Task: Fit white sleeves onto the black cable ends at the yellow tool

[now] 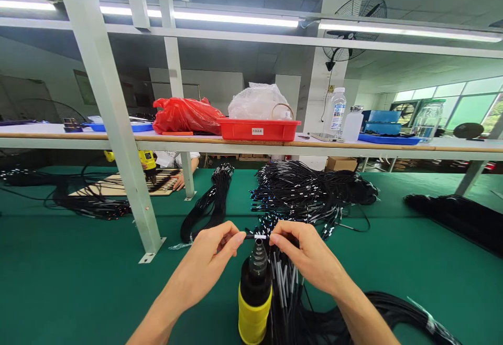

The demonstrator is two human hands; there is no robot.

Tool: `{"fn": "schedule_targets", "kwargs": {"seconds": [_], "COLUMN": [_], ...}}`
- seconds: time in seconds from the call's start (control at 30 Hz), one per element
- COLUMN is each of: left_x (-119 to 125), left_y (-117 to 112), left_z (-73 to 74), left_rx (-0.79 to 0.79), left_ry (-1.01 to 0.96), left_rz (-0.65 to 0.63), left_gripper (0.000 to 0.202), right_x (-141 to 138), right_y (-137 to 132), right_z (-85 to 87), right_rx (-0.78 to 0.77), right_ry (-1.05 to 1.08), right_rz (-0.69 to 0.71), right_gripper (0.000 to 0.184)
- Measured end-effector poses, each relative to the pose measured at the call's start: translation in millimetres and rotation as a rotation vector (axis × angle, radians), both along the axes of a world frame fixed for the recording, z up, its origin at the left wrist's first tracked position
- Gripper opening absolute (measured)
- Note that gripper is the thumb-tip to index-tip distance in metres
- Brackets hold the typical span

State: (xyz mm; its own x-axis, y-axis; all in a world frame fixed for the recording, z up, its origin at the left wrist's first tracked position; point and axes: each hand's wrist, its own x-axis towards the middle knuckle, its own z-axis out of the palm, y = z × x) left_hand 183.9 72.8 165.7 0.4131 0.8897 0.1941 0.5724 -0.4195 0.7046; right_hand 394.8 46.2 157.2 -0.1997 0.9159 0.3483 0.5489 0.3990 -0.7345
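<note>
My left hand [220,250] pinches the left end of a thin black cable with a white sleeve [260,236] on it. The cable's other end is pinched in my right hand [301,248], so the sleeve stretches level between my fingertips. Just under the sleeve is the ringed metal nozzle of a yellow and black heat gun [254,303], which stands with its nozzle pointing up. Whether the nozzle touches the sleeve I cannot tell. Black cables with grey sleeves [285,277] lie beside the heat gun, partly hidden by my right hand.
A large pile of black cables [310,185] lies ahead on the green table [196,292]; a tied bundle [214,198] is left of it. A white post [118,125] rises at left. The shelf above bears a red tray [257,131]. Across the table, another person's hand [179,181] shows.
</note>
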Motion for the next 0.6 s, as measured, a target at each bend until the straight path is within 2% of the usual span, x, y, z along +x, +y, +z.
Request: {"fn": "schedule_targets", "kwargs": {"seconds": [0.17, 0.43, 0.6], "left_x": [0.6, 1.6, 3.6], "left_y": [1.2, 0.0, 0.7], "left_z": [-4.4, 1.1, 0.1], "left_rx": [-0.006, 0.003, -0.004], "left_ry": [0.0, -0.037, -0.041], "left_rz": [-0.004, -0.027, -0.004], "left_gripper": [0.047, 0.033, 0.043], "right_x": [-1.1, -2.1, -1.3], "right_y": [0.6, 4.9, 3.6], "right_z": [1.2, 0.5, 2.3], "right_rx": [-0.011, -0.014, 0.0], "right_ry": [0.009, 0.013, 0.001], "right_rz": [0.002, -0.044, -0.05], "right_gripper": [0.025, 0.019, 0.02]}}
